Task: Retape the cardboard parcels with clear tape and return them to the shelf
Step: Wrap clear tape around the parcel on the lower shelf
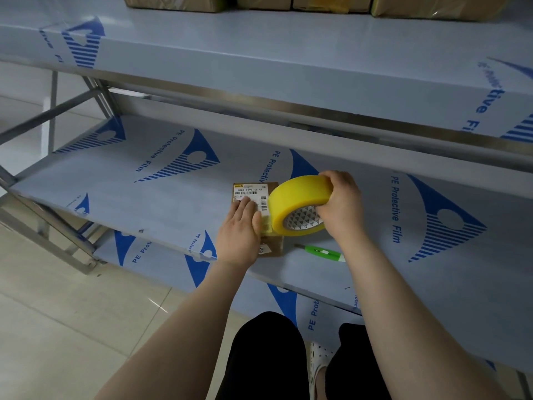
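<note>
Two hands: left hand (pixel 240 226) flat on cardboard parcel (pixel 250 190); right hand (pixel 341 204) grips glossy yellow tape roll (pixel 294 197).

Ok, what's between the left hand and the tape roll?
Head view: a short strip of tape, pulled from the tape roll, lies on the parcel there; the left hand presses its end down.

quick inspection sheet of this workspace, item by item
surface: middle shelf, covered in printed protective film
job's things: small parcel lies on it; tape roll held over its right part
clutter: green cutter right of the parcel
hands: left hand presses flat on the parcel; right hand grips the tape roll
cables: nothing seen
surroundings: cardboard boxes on upper shelf; tiled floor below
</note>
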